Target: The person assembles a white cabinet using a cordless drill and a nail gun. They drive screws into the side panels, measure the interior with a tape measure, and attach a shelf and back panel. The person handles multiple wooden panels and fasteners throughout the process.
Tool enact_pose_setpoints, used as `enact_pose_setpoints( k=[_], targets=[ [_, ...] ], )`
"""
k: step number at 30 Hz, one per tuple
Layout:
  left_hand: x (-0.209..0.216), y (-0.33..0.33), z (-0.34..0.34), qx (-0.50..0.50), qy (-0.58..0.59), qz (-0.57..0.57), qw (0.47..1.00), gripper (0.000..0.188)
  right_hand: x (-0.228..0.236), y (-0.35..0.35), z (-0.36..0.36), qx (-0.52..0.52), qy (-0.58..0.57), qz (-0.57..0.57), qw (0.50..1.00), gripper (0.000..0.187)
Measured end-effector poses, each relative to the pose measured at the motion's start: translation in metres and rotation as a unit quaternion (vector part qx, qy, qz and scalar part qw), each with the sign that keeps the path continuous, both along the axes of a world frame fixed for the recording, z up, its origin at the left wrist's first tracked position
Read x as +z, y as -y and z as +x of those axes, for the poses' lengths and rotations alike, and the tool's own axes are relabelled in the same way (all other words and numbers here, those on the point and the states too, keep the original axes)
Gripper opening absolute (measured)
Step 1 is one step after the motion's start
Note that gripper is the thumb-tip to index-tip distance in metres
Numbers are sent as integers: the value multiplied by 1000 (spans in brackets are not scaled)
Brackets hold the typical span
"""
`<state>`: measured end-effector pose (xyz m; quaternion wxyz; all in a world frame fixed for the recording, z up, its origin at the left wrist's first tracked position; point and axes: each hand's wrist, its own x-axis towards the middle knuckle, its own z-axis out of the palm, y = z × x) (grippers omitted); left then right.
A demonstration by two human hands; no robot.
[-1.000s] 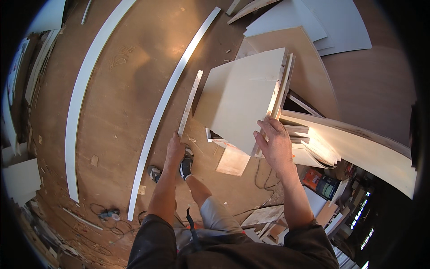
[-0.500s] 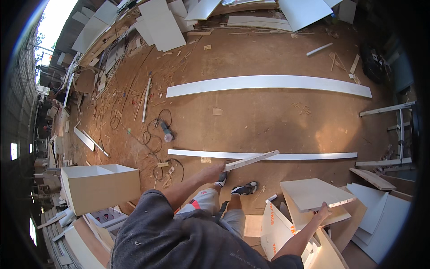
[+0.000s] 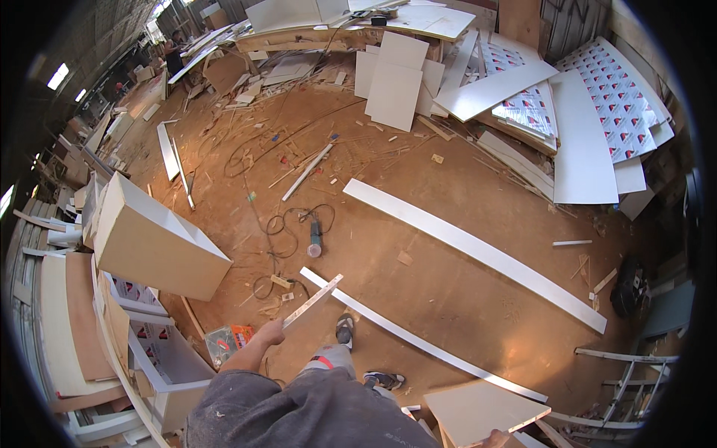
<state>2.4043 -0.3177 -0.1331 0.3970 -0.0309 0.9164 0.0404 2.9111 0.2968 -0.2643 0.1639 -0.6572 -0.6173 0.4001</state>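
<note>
My left hand [image 3: 273,332] is closed round the near end of a pale wooden board [image 3: 314,302], seen nearly edge-on and pointing forward and right. The board's far end overlaps a thin white strip [image 3: 426,338] on the floor. At the lower edge, my right hand [image 3: 496,439] grips the edge of a flat beige panel [image 3: 484,409], its fingers partly cut off by the frame. Beyond the strip, a wider long white board [image 3: 478,257] lies across the brown floor.
An angle grinder [image 3: 314,243] with a looped cord lies ahead. On my left stand a beige open box [image 3: 160,239] and cabinet parts [image 3: 168,351]. Panels [image 3: 586,142] lean at the far right. A metal ladder-like frame [image 3: 627,388] lies at right; offcuts litter the floor.
The view has swung so the floor boards now run diagonally and more of the left and far side shows. My left hand still holds the board; my right still grips the panel.
</note>
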Motion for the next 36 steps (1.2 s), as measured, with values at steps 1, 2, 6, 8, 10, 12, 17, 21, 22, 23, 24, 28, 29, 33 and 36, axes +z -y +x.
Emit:
enact_pose_setpoints(
  k=[1, 2, 6, 8, 10, 12, 17, 21, 22, 23, 24, 28, 29, 33, 36],
  targets=[
    [-12, 26, -5, 12, 5, 0, 1000, 49, 18, 5, -24, 32, 7, 9, 999, 40],
    [-34, 52, -14, 21, 15, 0, 1000, 51, 39, 10, -45, 60, 19, 20, 998, 41],
    [-43, 102, -36, 52, 93, -1, 994, 52, 100, 26, -133, 128, 162, 106, 973, 43],
    [-33, 117, -56, 27, 128, 3, 991, 49, 115, 40, -187, 153, 95, 89, 980, 41],
    [-25, 142, -65, 19, 159, -3, 987, 47, 162, 81, -281, 220, 85, 141, 961, 39],
    [-33, 158, -77, 17, 151, 15, 988, 48, 185, 87, -340, 262, 168, 109, 944, 32],
    [-45, 180, -91, 129, 75, 56, 987, 52, 265, 148, -510, 376, 117, 147, 907, 27],
    [-61, 188, -117, 237, 42, 80, 967, 65, 285, 159, -616, 439, 76, 143, 884, 24],
    [-59, 187, -126, 271, 34, 90, 958, 66, 290, 168, -646, 445, 54, 136, 884, 24],
    [-65, 190, -131, 279, 20, 79, 957, 60, 292, 174, -676, 451, 29, 130, 882, 23],
    [-72, 192, -139, 288, 6, 71, 955, 55, 289, 176, -705, 463, 21, 124, 877, 21],
    [-67, 179, -190, 364, 13, 90, 927, 58, 278, 178, -826, 508, 9, 120, 853, 21],
    [-66, 178, -204, 384, 1, 88, 919, 58, 279, 184, -860, 520, 9, 122, 846, 22],
    [-77, 153, -261, 448, -45, 41, 892, 58, 265, 168, -989, 580, 57, 172, 794, 29],
    [-82, 152, -269, 489, -30, 47, 870, 58, 279, 184, -1067, 626, 88, 149, 761, 29]
  ],
)
